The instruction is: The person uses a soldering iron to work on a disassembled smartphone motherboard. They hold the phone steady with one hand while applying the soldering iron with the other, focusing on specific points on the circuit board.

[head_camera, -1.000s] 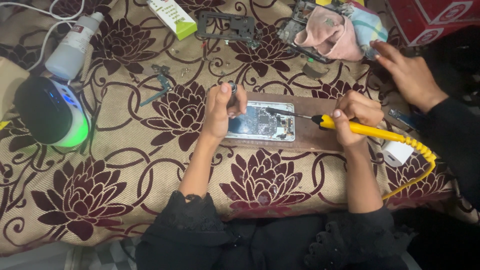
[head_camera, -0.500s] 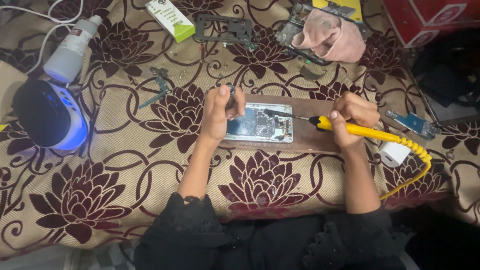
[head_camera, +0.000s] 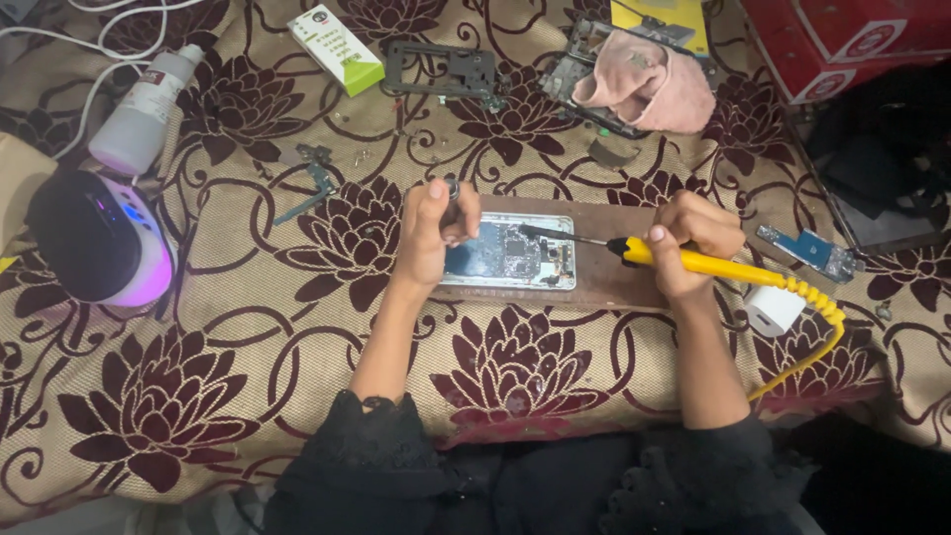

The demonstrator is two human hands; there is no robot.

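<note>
Phone (head_camera: 510, 253) lies open, board bare – mid-repair: right hand (head_camera: 693, 243) fisted round iron (head_camera: 693, 263), left hand (head_camera: 436, 233) pinching tweezers (head_camera: 453, 190) – reassembly remains.

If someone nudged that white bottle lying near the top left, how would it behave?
The white bottle lies on its side and looks round, so it would probably roll. The flowered cloth under it looks coarse, which may slow it. It looks like plastic, so likely light and not fragile; how full it is cannot be told.
</note>
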